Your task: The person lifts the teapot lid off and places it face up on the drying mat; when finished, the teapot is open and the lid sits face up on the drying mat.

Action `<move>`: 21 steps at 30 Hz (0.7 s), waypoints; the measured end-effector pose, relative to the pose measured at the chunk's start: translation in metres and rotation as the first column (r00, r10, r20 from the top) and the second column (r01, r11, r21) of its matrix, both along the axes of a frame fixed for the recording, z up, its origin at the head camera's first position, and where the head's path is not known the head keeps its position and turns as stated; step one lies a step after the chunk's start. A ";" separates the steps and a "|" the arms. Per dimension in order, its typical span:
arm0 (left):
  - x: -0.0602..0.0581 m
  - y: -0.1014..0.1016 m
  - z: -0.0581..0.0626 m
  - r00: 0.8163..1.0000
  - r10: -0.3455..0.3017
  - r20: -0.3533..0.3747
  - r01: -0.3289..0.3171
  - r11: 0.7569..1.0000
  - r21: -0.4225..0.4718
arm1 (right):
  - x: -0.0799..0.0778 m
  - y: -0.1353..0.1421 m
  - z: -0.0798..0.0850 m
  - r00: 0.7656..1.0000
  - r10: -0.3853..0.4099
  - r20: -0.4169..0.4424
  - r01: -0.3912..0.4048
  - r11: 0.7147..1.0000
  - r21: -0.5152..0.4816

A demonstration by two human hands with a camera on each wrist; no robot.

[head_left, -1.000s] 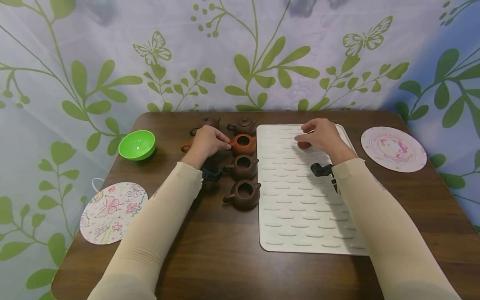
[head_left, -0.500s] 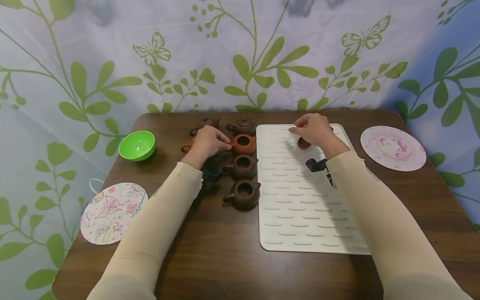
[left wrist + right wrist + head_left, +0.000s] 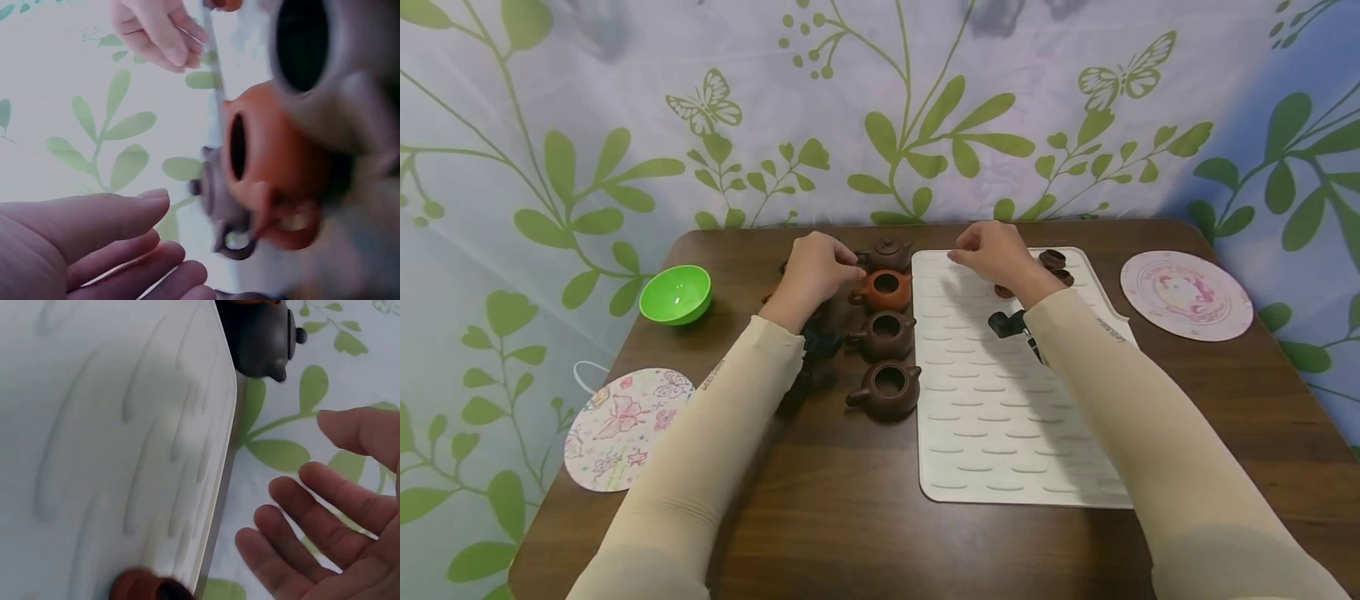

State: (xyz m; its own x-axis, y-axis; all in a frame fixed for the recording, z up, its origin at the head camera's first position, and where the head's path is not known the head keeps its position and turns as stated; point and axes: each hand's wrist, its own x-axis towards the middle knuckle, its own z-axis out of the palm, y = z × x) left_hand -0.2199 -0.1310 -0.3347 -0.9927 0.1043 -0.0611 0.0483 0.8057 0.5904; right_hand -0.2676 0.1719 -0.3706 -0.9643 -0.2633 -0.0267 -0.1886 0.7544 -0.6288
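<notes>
My left hand (image 3: 816, 271) hovers by the handles of the back teapots, fingers loosely bent with nothing in them. Nearest to it are an orange-red lidless teapot (image 3: 889, 292), and behind that a dark lidded teapot (image 3: 887, 252). In the left wrist view the orange teapot (image 3: 265, 165) stands apart from the fingertips. Over the back of the white ridged mat is my right hand (image 3: 992, 252), also holding nothing; the right wrist view shows its fingers (image 3: 294, 503) spread. A reddish lid (image 3: 140, 584) lies on the mat. Two dark lids (image 3: 1053, 259) lie behind the right wrist.
Two dark lidless teapots (image 3: 887, 389) continue the row toward me, beside the mat (image 3: 992, 433). More teapots are mostly hidden behind my left hand. A green bowl (image 3: 675, 295) and a butterfly-patterned round mat (image 3: 625, 429) are at left, a pink round mat (image 3: 1186, 296) at right.
My right hand has moved left, away from the reddish lid, which stays on the mat. The dark lids have come into sight. My left hand has come off the orange teapot's handle and risen slightly.
</notes>
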 end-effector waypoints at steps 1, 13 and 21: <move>-0.002 0.000 0.004 1.000 -0.002 -0.008 0.002 1.000 0.005 | -0.001 -0.004 0.001 1.000 0.015 -0.007 -0.015 1.000 -0.001; -0.045 -0.001 -0.018 0.999 0.009 0.053 -0.010 1.000 0.022 | -0.014 -0.065 0.005 0.983 0.163 -0.081 -0.164 0.986 -0.003; -0.059 -0.005 -0.028 0.997 0.031 0.073 -0.034 0.999 0.037 | -0.029 -0.090 0.000 0.967 0.229 -0.113 -0.224 0.973 0.048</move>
State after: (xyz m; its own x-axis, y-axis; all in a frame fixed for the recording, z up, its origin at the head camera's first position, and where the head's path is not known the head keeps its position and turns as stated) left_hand -0.2790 -0.1359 -0.3631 -0.9887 0.0759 -0.1291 -0.0210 0.7833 0.6213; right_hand -0.2967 0.0815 -0.3710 -0.8766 -0.4761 0.0698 -0.4277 0.7045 -0.5664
